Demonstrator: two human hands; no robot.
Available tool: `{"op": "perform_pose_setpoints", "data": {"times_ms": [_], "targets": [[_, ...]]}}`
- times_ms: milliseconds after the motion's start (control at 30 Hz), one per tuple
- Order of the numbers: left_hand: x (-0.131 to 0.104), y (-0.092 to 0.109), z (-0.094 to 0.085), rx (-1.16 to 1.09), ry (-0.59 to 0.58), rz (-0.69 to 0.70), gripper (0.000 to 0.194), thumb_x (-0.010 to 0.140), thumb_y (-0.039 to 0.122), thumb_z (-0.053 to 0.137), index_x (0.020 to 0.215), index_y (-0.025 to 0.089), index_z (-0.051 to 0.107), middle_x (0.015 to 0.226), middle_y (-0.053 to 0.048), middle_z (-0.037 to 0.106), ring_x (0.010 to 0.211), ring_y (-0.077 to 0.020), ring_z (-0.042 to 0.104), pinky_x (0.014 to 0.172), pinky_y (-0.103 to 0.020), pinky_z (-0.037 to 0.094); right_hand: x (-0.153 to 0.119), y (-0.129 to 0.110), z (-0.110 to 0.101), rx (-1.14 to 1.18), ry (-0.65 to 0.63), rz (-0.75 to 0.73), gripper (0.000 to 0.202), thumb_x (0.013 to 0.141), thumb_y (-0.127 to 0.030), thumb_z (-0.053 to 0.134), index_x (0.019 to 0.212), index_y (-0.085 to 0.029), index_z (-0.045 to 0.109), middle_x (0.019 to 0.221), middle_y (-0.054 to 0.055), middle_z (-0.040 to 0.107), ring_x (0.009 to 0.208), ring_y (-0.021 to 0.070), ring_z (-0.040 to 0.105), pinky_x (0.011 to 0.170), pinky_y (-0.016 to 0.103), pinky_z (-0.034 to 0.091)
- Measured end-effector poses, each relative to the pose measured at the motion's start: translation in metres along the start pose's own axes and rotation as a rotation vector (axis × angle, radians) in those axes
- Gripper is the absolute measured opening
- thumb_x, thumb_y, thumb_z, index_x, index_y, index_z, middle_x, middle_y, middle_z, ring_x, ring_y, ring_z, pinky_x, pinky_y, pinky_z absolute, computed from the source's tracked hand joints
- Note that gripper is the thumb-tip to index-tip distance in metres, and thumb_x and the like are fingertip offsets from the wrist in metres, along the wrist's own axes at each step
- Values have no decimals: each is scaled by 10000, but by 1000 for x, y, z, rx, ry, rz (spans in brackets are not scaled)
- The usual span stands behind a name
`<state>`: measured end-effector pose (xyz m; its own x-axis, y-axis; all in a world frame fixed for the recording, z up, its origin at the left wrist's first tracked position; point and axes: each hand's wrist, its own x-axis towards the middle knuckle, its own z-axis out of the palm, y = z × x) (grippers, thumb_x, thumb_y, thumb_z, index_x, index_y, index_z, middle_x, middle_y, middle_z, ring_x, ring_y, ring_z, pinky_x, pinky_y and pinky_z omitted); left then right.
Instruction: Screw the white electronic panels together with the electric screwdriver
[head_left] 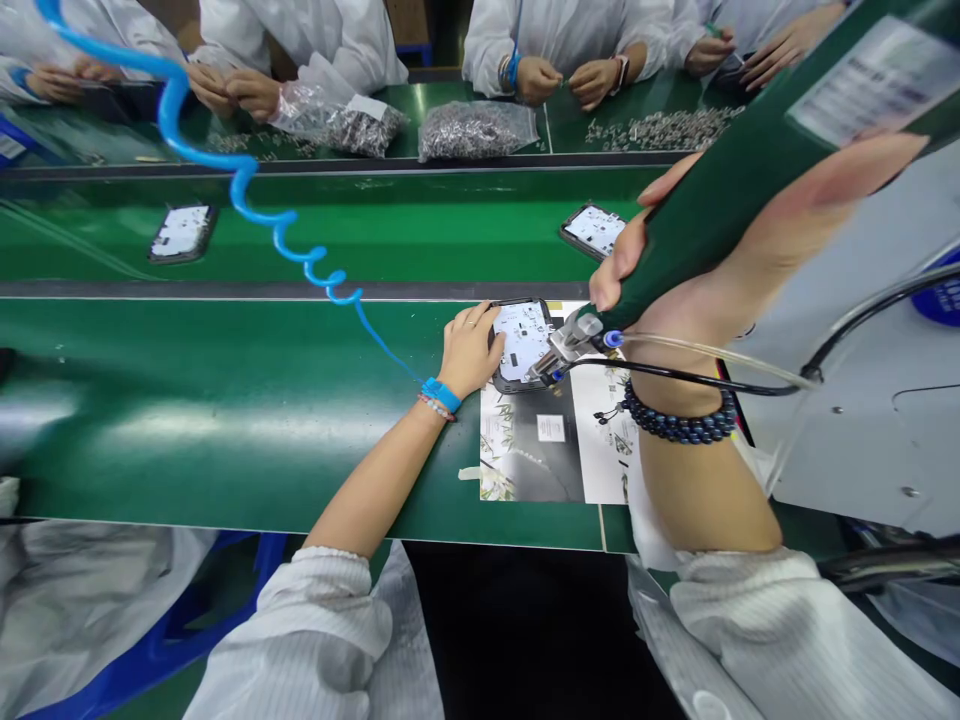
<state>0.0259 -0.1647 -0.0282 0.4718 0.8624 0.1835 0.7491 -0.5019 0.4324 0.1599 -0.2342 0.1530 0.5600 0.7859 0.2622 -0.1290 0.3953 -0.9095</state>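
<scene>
A phone housing (523,340) with a white circuit board in it lies on a printed sheet (551,455) on the green bench. At its left edge my left hand (469,350) grips it, fingers at the upper corner and thumb on the board's side. My right hand (720,270) is wrapped round a dark green electric screwdriver (720,190). The driver slants down to the left, and its metal nose (559,355) is at the right part of the housing. Whether the tip touches a screw is too small to tell.
A blue coiled wrist cord (281,225) runs to my left wrist. More phone housings lie on the green belt, one at left (182,233) and one at right (594,230). Across it, co-workers' hands handle small parts beside bags (478,130). A grey machine (855,390) stands right, near hoses (720,380).
</scene>
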Motion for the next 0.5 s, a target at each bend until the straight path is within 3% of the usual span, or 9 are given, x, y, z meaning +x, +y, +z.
{"op": "perform_pose_setpoints", "data": {"times_ms": [100,333,500], "targets": [[0,0,0,2,4,-1,470,959,321,495,1404,177,545,1510,-93,506,1353,-287,439,1120,-437,348,-5,6,6,39,5,-80,822,494,-1001,513,647,-193,520,509,-28,361,431,115,456,340,266,297],[0,1,0,3,0,-4,473,957,317,493,1406,176,542,1508,-98,505,1353,-291,437,1121,-445,347,-2,13,4,69,-37,-51,790,477,-975,576,598,-198,495,504,-14,382,402,106,421,312,268,253],[0,1,-2,-11,-8,5,469,954,313,476,1401,184,539,1507,-105,504,1356,-298,437,1118,-458,349,-7,25,8,122,-136,-86,686,632,-876,611,627,-203,477,503,-26,391,368,85,376,326,253,245]]}}
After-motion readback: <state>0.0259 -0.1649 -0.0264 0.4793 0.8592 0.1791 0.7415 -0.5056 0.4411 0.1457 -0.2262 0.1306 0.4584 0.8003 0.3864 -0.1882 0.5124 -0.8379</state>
